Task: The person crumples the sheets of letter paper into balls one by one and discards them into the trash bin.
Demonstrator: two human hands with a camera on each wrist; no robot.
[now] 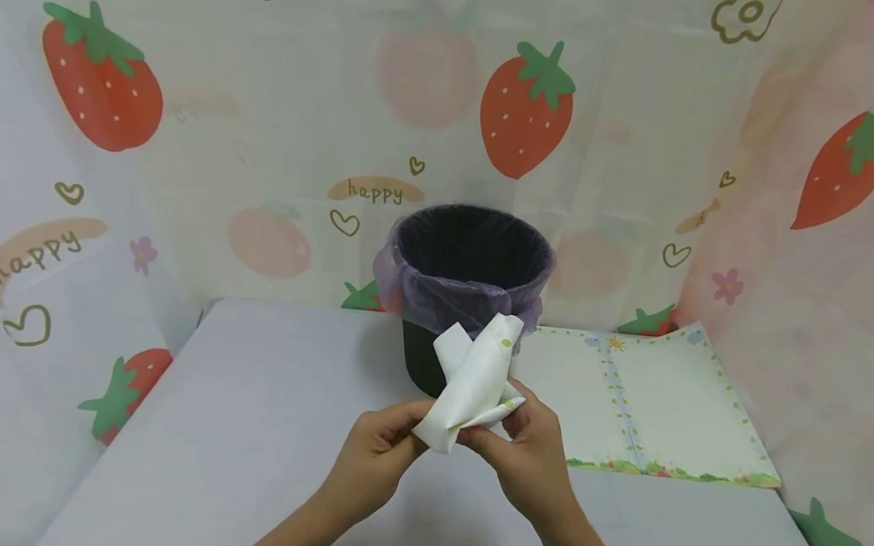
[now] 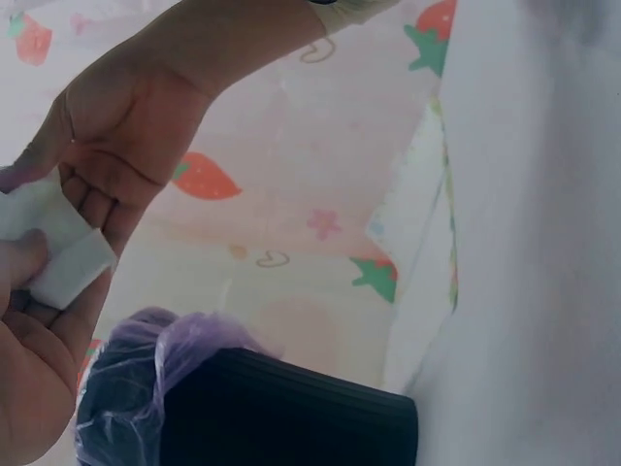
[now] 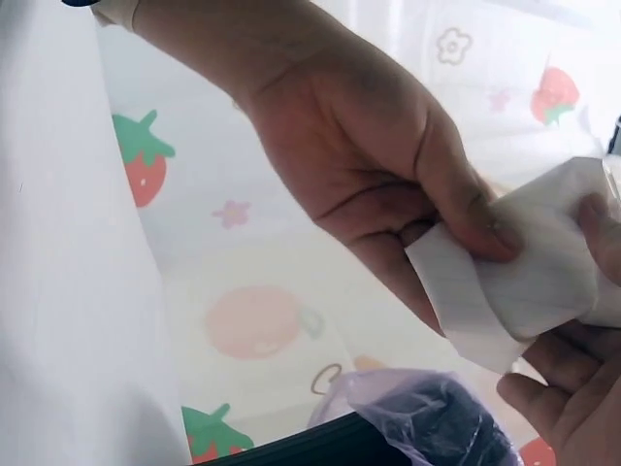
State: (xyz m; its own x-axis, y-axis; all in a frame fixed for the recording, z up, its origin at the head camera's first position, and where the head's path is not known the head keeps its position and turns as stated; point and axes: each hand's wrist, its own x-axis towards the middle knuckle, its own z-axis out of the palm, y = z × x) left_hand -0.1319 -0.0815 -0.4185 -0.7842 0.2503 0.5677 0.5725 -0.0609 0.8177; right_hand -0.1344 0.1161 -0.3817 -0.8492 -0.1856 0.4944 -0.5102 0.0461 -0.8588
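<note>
A folded piece of white paper (image 1: 475,384) with small yellow-green dots on it is held up in front of the bin. My left hand (image 1: 373,457) pinches its lower left edge between thumb and fingers. On the other side my right hand (image 1: 534,458) grips the lower right part. Folded layers of the paper (image 3: 543,252) show between both hands in the right wrist view. Just beyond the hands stands a black bin (image 1: 420,360), upright on the table and lined with a thin purple plastic bag (image 1: 443,303) folded over its rim.
A white sheet with printed leaf and flower borders (image 1: 669,404) lies on the table at right, its far corner lifted against the wall. White cloth covers the table (image 1: 272,396). Strawberry-print curtains (image 1: 304,114) enclose the back and both sides.
</note>
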